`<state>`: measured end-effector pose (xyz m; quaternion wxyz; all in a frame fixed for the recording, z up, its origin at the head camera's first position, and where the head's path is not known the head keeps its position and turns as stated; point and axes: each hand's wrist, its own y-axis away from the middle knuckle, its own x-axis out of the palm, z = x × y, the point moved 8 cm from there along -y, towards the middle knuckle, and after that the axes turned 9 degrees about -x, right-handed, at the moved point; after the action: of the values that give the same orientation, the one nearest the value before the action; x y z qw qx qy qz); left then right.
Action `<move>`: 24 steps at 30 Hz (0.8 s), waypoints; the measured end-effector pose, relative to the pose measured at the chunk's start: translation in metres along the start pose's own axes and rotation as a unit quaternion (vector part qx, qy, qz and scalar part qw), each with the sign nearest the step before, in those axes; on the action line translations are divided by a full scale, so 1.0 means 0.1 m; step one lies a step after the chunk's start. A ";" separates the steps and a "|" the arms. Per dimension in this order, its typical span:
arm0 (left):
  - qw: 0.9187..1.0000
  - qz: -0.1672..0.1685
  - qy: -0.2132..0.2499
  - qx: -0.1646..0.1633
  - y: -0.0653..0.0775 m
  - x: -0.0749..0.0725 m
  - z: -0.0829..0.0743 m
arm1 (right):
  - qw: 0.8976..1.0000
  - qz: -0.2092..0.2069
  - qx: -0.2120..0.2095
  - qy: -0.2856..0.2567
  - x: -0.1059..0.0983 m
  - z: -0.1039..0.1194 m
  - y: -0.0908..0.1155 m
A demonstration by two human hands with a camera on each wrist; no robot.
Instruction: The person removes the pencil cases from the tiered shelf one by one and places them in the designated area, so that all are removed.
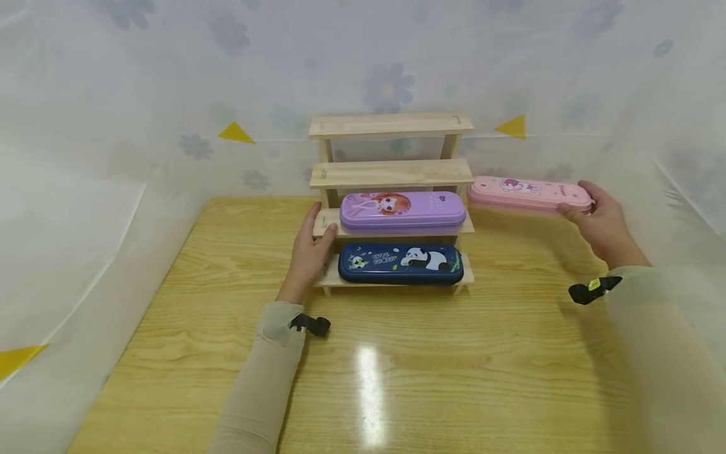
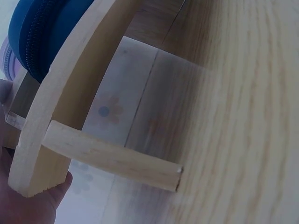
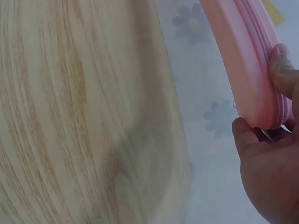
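At left, one left hand point(image 1: 309, 255), thumb and fingers clasping the left end of a four-tier wooden stand point(image 1: 391, 173), apparently steadying it; on the stand, one purple cartoon-girl pencil case point(image 1: 422, 211), a tier above one navy panda pencil case point(image 1: 386, 268). At right, one pink rabbit pencil case point(image 1: 530, 194), held off the table point(image 1: 482, 366) just beside the stand, its right end pinched by the right hand point(image 1: 607, 224). Step in hand, by my eye: shelving the pink case; the next move seems to call for a level lift above a higher tier.
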<state>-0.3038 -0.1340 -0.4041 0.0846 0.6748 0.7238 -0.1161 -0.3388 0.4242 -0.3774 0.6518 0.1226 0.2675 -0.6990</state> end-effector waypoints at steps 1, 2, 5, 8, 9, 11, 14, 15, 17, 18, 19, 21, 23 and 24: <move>1.000 0.000 0.001 0.002 0.00 0.00 0.00 | 1.000 0.004 0.001 0.000 0.02 -0.01 0.00; 1.000 0.000 0.003 0.003 0.00 0.00 -0.01 | 1.000 0.008 0.003 -0.002 0.04 -0.02 -0.01; 1.000 0.000 0.004 0.008 -0.01 0.00 -0.02 | 1.000 0.018 0.009 -0.001 0.08 -0.06 -0.01; 1.000 0.001 0.002 0.006 -0.01 0.00 -0.02 | 1.000 0.021 0.010 0.006 0.11 -0.08 -0.02; 1.000 0.001 0.002 0.004 -0.01 0.00 -0.01 | 1.000 0.022 0.009 0.009 0.12 -0.09 -0.02; 1.000 0.002 0.000 -0.003 0.00 0.00 0.00 | 1.000 0.023 0.007 0.016 0.13 -0.10 -0.02; 1.000 0.005 0.000 -0.012 -0.01 0.01 0.02 | 0.999 0.022 0.007 0.030 0.15 -0.15 -0.03; 1.000 0.005 0.000 -0.014 -0.01 0.01 0.02 | 0.999 0.020 0.006 0.032 0.15 -0.16 -0.03; 1.000 0.008 0.004 -0.014 -0.02 0.01 0.03 | 0.999 0.017 0.004 0.036 0.16 -0.20 -0.04; 1.000 0.009 0.007 -0.013 -0.02 0.01 0.03 | 0.999 0.016 0.002 0.038 0.16 -0.22 -0.04; 1.000 0.010 0.009 -0.012 -0.02 0.01 0.03 | 0.999 0.016 0.001 0.038 0.17 -0.24 -0.05; 1.000 0.012 0.012 -0.013 -0.02 0.02 0.03 | 0.999 0.017 0.000 0.036 0.19 -0.28 -0.05; 1.000 0.012 0.014 -0.015 -0.02 0.02 0.02 | 0.999 0.023 0.001 0.035 0.20 -0.31 -0.05; 1.000 0.012 0.013 -0.016 -0.02 0.02 0.02 | 0.999 0.026 0.002 0.034 0.21 -0.32 -0.05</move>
<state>-0.3056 -0.1329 -0.4065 0.0869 0.6835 0.7185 -0.0947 -0.3519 0.4237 -0.4131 0.6602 0.1548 0.2848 -0.6775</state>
